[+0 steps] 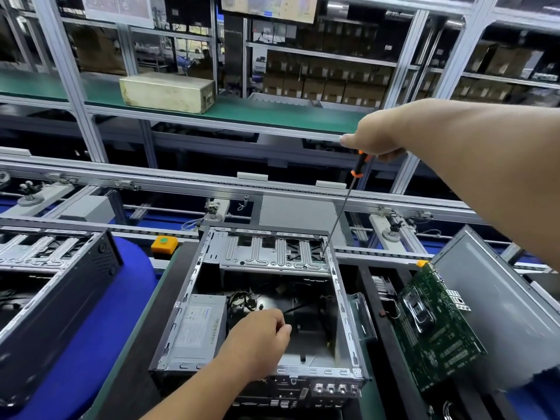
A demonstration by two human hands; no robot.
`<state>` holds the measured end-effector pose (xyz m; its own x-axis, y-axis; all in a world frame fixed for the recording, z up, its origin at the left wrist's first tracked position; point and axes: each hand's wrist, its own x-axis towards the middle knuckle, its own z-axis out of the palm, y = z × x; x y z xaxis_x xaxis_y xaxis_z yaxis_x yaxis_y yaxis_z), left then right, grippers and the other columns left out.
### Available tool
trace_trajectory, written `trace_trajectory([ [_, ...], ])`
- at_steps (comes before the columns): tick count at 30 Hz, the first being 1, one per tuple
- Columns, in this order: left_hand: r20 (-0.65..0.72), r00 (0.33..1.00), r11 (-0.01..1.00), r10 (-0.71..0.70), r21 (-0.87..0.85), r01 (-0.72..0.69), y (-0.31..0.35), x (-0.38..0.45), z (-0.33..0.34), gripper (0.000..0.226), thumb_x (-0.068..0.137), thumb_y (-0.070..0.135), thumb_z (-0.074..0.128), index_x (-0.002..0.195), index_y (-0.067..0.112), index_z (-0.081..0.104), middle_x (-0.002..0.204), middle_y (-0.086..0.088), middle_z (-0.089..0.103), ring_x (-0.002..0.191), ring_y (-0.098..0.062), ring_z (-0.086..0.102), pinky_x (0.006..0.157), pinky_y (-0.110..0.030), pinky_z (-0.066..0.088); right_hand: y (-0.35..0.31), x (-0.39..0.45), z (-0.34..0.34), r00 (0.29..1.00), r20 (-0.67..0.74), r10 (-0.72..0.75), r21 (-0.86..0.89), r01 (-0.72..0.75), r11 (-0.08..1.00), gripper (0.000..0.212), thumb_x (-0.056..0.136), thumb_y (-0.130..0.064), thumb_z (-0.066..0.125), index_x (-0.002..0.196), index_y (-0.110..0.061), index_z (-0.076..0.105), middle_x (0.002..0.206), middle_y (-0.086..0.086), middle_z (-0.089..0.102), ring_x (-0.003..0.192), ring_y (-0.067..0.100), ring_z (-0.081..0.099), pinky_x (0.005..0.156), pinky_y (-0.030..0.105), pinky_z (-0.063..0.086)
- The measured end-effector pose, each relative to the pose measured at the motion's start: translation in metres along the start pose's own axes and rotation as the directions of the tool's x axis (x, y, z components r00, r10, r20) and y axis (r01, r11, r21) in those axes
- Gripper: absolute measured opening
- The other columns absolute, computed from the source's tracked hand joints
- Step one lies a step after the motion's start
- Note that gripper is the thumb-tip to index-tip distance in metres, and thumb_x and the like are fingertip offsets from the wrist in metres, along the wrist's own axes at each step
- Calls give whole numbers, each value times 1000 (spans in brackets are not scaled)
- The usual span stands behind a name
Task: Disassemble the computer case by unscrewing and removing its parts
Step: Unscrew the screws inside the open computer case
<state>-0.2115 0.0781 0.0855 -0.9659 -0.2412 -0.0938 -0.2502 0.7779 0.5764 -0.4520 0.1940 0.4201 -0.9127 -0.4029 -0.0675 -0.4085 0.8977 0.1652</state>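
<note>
gripping the screwdriver (348, 195), right hand (374, 137) aims its tip steeply down into the case's (188, 298) far right corner; left hand (260, 338) curled inside, grasp unclear.

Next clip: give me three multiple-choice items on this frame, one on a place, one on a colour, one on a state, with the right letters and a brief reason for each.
1. Where does the screwdriver tip sit?
A. on the far right corner of the drive cage
B. on the power supply
C. on the motherboard

2. What colour is the screwdriver's handle?
A. blue and white
B. orange and black
C. all green

3. What is the state of the computer case?
A. closed, panel on
C. open on top, motherboard out
B. still boxed

Answers:
1 A: the shaft runs from the right hand down to that corner.
2 B: orange and black show below the fist.
3 C: the interior is visible, and the green board leans to the case's right, while the left hand reaches inside.
</note>
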Motion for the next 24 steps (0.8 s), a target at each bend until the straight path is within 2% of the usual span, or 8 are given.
trace_trajectory([
  [3, 1, 1000, 1000, 1, -5, -1, 0, 0, 0, 30, 101, 51, 47, 80, 31, 57, 66, 9, 65, 54, -6, 53, 51, -24, 39, -2, 7, 3, 996, -68, -60, 6, 61, 998, 50, 107, -39, 46, 67, -13, 60, 60, 2, 63, 52, 17, 58, 51, 29, 40],
  [5, 5, 1000, 1000, 0, -8, 0, 1, 1, 0, 30, 101, 50, 47, 80, 31, 57, 67, 9, 66, 54, -6, 54, 52, -23, 40, -1, 10, 2, 994, -64, -86, 84, 91, 992, 32, 102, -24, 57, 71, -16, 59, 67, 1, 62, 57, 13, 58, 50, 26, 40],
  [7, 9, 1000, 1000, 1, -11, -1, 0, 1, 0, 30, 101, 50, 47, 80, 31, 57, 68, 9, 66, 54, -6, 53, 52, -23, 40, -1, 7, 1, 993, -47, -111, 57, 114, 992, 23, 102, -23, 56, 84, -13, 65, 76, 2, 64, 64, 15, 60, 52, 27, 40],
  [9, 10, 1000, 1000, 4, -16, -3, 0, 1, 0, 30, 101, 50, 47, 80, 31, 56, 66, 8, 64, 53, -6, 52, 52, -24, 39, 0, 6, 3, 985, -56, -163, -61, 160, 985, 25, 106, -32, 49, 100, -15, 66, 91, 4, 66, 79, 19, 61, 58, 30, 39],
  [12, 7, 1000, 1000, 3, -17, -3, 1, 0, -1, 30, 101, 50, 48, 79, 32, 55, 65, 9, 62, 53, -6, 51, 52, -25, 37, 4, 6, 4, 975, -106, -195, 25, 199, 980, 15, 105, -38, 51, 104, -27, 61, 97, -1, 63, 83, 18, 58, 63, 34, 38],
  [16, 6, 1000, 1000, 2, -20, -2, 2, -2, -2, 29, 101, 50, 48, 80, 32, 56, 65, 9, 63, 53, -6, 52, 52, -25, 37, 8, 8, 4, 974, -83, -213, 85, 219, 972, 6, 103, -32, 56, 99, -33, 60, 98, -4, 63, 83, 17, 58, 62, 33, 38],
  [22, 7, 1000, 1000, 5, -6, -5, 3, -2, -3, 30, 102, 50, 47, 80, 32, 55, 67, 9, 64, 54, -6, 52, 52, -24, 38, 9, 6, -6, 972, 40, -233, 165, 224, 961, 18, 99, -12, 62, 99, -29, 69, 102, 6, 67, 83, 21, 58, 69, 37, 52],
  [24, 11, 1000, 1000, 1, -7, -1, 3, -2, -3, 29, 102, 50, 47, 81, 32, 56, 68, 9, 64, 54, -6, 52, 52, -24, 37, 6, 3, -6, 971, 52, -233, 182, 220, 958, 19, 99, -14, 61, 102, -31, 70, 104, 5, 66, 84, 20, 58, 67, 36, 50],
])
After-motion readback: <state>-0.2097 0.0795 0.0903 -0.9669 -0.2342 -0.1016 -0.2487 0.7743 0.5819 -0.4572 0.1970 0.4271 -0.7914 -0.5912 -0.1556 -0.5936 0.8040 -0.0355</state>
